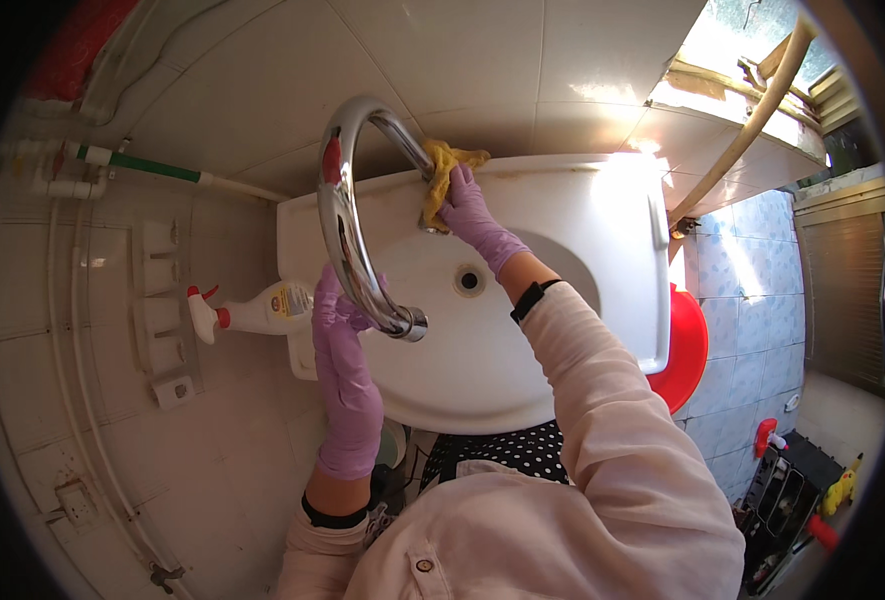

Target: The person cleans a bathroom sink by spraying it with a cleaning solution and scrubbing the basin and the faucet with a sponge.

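A white ceramic washbasin (487, 375) lies before me, with a tall curved chrome faucet (341, 202) arching over its left part. My right hand (476, 210), in a purple rubber glove, grips a yellow cloth (446, 176) pressed around the base of the faucet. Behind the faucet's spout is my left hand (337, 307), gloved in purple too; its fingers are partly hidden, and whether it holds anything cannot be told. Close to its left, a white spray bottle (251, 311) with a red trigger stands at the basin's left side. The drain hole (468, 281) shows between my hands.
A tiled wall with a green and white pipe (157, 166) runs along the back left. A red plastic basin (682, 352) sits below the washbasin's right edge. A beige hose (750, 131) hangs at the right, by the window. Farther right is a black rack (780, 495) holding several items.
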{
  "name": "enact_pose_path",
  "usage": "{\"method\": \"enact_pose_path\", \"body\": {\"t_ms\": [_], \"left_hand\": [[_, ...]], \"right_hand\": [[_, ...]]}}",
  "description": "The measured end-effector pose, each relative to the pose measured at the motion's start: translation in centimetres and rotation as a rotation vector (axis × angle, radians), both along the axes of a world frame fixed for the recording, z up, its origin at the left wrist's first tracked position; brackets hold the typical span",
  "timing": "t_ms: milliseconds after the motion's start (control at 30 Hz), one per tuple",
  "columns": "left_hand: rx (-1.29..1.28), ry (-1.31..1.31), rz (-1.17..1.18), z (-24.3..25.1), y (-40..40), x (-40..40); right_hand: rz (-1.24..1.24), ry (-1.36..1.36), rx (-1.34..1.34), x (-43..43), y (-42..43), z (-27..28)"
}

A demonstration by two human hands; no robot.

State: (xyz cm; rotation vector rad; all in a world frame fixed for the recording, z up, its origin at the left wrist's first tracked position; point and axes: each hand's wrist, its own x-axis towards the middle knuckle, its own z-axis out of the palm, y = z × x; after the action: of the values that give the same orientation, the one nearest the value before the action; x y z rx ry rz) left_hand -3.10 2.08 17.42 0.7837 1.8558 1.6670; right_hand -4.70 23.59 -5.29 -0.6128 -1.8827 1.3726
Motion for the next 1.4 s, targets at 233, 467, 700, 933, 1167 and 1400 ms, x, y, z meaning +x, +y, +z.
{"method": "enact_pose_path", "body": {"t_ms": [233,467,700,933,1167,1400], "left_hand": [[0.065,-0.103,0.111,2.1,4.8,1.8],[0.065,-0.121,0.178,1.4,4.7,1.5],[0.162,-0.158,0.097,0.0,5.2,1.8],[0.236,-0.278,0.056,-0.2,3.8,1.3],[0.36,-0.091,0.203,-4.8,0.5,-1.5],[0.275,-0.297,0.117,-8.9,-8.4,-2.9]], "right_hand": [[0.159,-0.026,-0.35,-2.0,1.5,-1.1],[0.2,0.382,0.105,-4.5,0.7,18.3],[0.216,-0.173,0.068,-3.8,4.2,6.5],[0.156,0.178,0.554,-3.1,1.9,17.6],[0.551,0.097,1.201,3.1,-2.2,28.3],[0.455,-0.217,1.413,8.4,-8.7,25.6]]}}
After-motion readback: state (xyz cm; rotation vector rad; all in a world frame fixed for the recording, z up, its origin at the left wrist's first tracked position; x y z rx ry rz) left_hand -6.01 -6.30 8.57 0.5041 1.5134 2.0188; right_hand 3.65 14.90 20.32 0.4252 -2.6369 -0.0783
